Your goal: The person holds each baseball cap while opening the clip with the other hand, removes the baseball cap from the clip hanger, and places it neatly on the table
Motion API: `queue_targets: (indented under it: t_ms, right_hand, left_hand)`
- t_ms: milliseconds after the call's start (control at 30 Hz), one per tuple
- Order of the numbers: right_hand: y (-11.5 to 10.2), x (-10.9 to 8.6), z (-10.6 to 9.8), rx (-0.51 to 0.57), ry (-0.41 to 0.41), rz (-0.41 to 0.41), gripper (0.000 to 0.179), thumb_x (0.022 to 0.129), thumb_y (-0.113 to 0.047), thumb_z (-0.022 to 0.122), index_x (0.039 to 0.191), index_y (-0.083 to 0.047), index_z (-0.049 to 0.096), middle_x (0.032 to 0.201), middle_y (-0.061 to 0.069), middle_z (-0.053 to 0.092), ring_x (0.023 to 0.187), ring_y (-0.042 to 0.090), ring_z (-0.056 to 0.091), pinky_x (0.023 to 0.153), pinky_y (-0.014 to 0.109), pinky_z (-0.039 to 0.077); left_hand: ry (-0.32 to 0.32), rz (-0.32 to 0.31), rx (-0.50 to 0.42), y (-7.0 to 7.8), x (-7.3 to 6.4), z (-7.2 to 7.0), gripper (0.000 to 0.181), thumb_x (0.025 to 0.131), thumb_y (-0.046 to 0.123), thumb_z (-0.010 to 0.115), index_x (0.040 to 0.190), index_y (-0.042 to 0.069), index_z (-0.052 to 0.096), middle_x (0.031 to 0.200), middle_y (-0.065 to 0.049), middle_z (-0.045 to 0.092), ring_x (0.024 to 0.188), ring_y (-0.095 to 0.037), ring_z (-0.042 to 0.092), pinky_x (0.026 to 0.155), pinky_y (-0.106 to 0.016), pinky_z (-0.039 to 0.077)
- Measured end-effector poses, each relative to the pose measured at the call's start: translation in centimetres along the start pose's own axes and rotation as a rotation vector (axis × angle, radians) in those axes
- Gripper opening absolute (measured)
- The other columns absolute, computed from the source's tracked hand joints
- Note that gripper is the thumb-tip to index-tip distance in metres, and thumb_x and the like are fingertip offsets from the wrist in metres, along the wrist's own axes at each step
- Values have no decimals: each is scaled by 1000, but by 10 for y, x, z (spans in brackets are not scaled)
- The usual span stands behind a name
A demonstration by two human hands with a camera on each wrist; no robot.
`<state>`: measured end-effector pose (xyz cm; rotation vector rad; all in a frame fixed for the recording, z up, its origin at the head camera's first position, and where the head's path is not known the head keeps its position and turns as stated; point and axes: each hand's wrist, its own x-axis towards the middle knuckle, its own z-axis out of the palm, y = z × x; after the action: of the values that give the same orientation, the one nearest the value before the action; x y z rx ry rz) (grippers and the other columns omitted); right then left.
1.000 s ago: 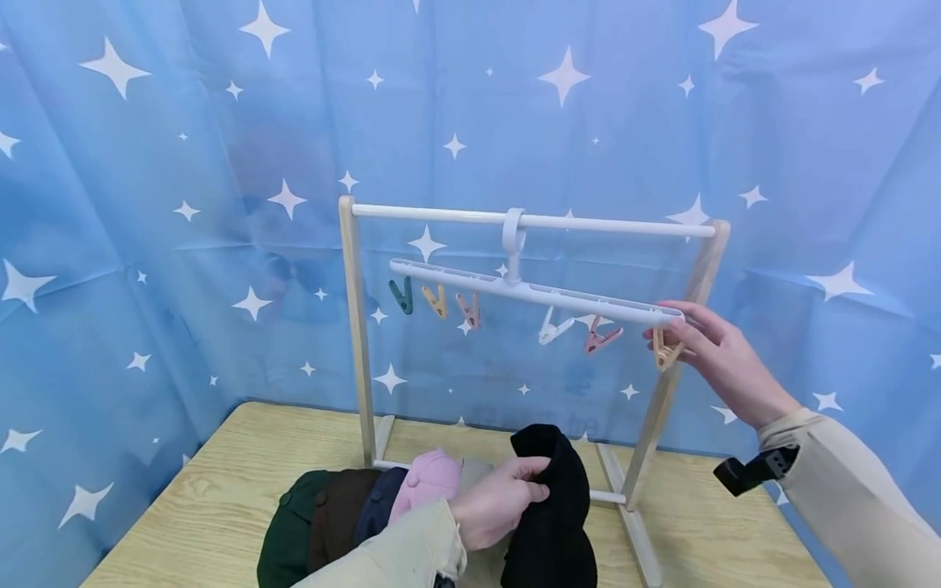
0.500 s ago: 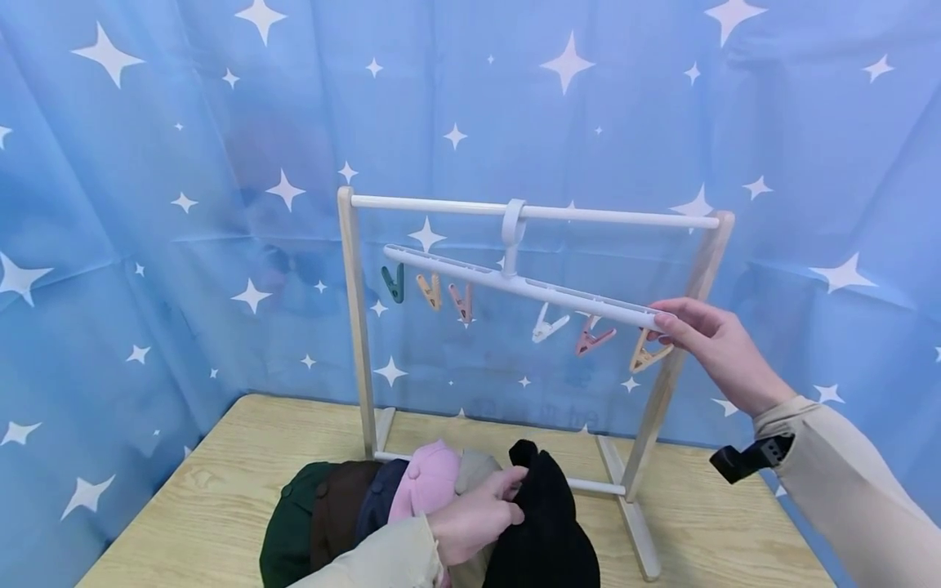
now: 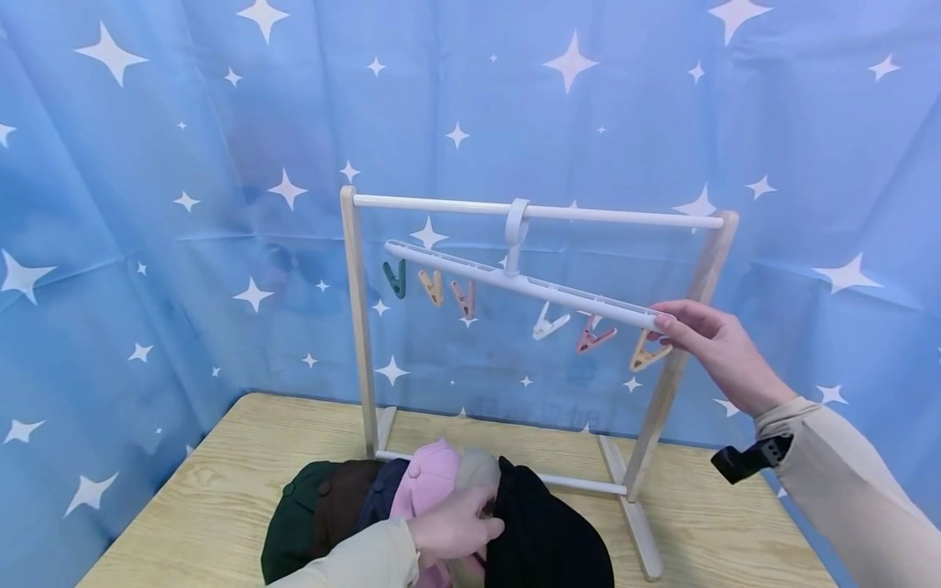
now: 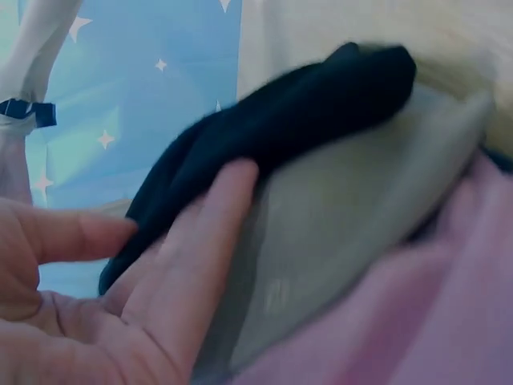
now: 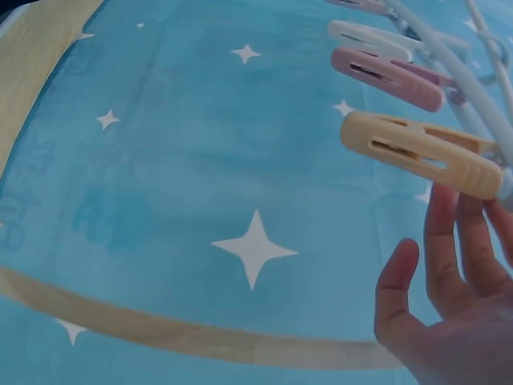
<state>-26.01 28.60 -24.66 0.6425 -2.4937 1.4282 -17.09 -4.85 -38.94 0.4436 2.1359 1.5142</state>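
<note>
My left hand (image 3: 454, 523) is at the near-left edge of a black cap (image 3: 547, 535), beside a beige cap (image 3: 479, 471). In the left wrist view its fingers lie fairly straight against the black cap (image 4: 313, 112), with the thumb tip at that cap's edge; the beige cap (image 4: 337, 216) lies just beyond. My right hand (image 3: 709, 347) pinches the right end of a light grey clip hanger (image 3: 544, 290), which tilts down to the right on its hook. A yellow clip (image 5: 421, 152) hangs right by those fingers.
A wood-and-white rack (image 3: 441, 203) stands on the wooden table (image 3: 220, 482). A pink cap (image 3: 430, 474), navy cap (image 3: 378, 498), brown cap (image 3: 341, 498) and green cap (image 3: 294, 510) are nested leftward. Several clips, such as a green clip (image 3: 394, 278), hang from the hanger.
My left hand has moved left and down from the black cap's raised edge, and the cap has sunk and spread rightward. The hanger's right end came slightly down, tilting it more, with my right hand on it.
</note>
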Motion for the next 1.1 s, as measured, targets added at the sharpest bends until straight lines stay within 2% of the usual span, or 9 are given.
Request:
queue_targets:
  t_ms: [67, 133, 267, 433, 600, 800, 900, 967, 1100]
  right_hand:
    - [2, 0, 1, -8, -3, 3, 25, 102, -20, 50, 124, -13, 61, 104, -3, 67, 95, 9, 60, 82, 20, 46]
    - [3, 1, 2, -14, -3, 4, 25, 102, -21, 51, 124, -12, 60, 105, -4, 67, 97, 9, 60, 82, 19, 46]
    - [5, -2, 1, -36, 7, 12, 28, 103, -23, 50, 127, -12, 57, 107, -7, 65, 97, 9, 60, 83, 19, 47]
    - [7, -12, -3, -113, 10, 65, 31, 102, -25, 51, 130, -11, 51, 110, -5, 64, 95, 6, 61, 83, 21, 46]
    - [16, -24, -3, -275, -28, 83, 42, 100, -29, 55, 134, -5, 49, 117, 12, 60, 97, 2, 57, 80, 25, 47]
    - [33, -37, -2, -350, -19, -17, 29, 97, -18, 61, 122, -4, 58, 112, 12, 59, 95, 1, 56, 81, 15, 45]
    - [42, -44, -3, -375, -7, -55, 26, 95, -13, 64, 118, -2, 60, 115, 14, 59, 97, 3, 56, 81, 13, 44]
    - [48, -51, -4, -414, -6, -58, 28, 93, -11, 66, 118, -1, 60, 116, 16, 59, 100, 13, 58, 81, 15, 45]
    - [62, -63, -4, -507, -39, -38, 31, 92, -13, 67, 120, 0, 59, 117, 16, 58, 104, 35, 56, 85, 38, 49]
  left_hand:
    - [-4, -3, -43, -1, -4, -4, 4, 95, 1, 54, 97, -1, 56, 85, -15, 62, 75, -29, 65, 65, -40, 55]
    - [-1, 14, -61, -1, -9, -9, 9, 94, 0, 54, 85, 2, 54, 70, -13, 61, 60, -26, 63, 56, -36, 54]
    - [-12, 34, -68, 0, -18, -26, 10, 94, -2, 52, 86, 0, 57, 70, -12, 65, 62, -21, 64, 56, -32, 53]
    - [27, 76, 0, 3, -30, -54, 9, 94, -1, 52, 89, -1, 60, 74, -10, 66, 67, -21, 65, 61, -31, 53]
    - [122, 158, 146, 4, -38, -83, 8, 95, 2, 54, 92, -1, 61, 78, -7, 66, 73, -20, 64, 65, -33, 53]
    - [298, 210, 387, 1, -45, -119, 10, 96, 11, 58, 97, 3, 64, 85, -3, 66, 79, -22, 65, 68, -34, 52]
    - [402, 173, 515, -5, -50, -135, 10, 96, 14, 59, 98, 7, 66, 91, -3, 66, 85, -24, 64, 74, -40, 51]
    - [448, 146, 599, -10, -53, -145, 13, 96, 15, 59, 102, 6, 67, 97, -6, 67, 91, -28, 64, 78, -45, 51]
    - [469, 111, 738, -22, -60, -164, 26, 97, 18, 59, 116, 1, 65, 113, -17, 65, 103, -39, 61, 83, -53, 48]
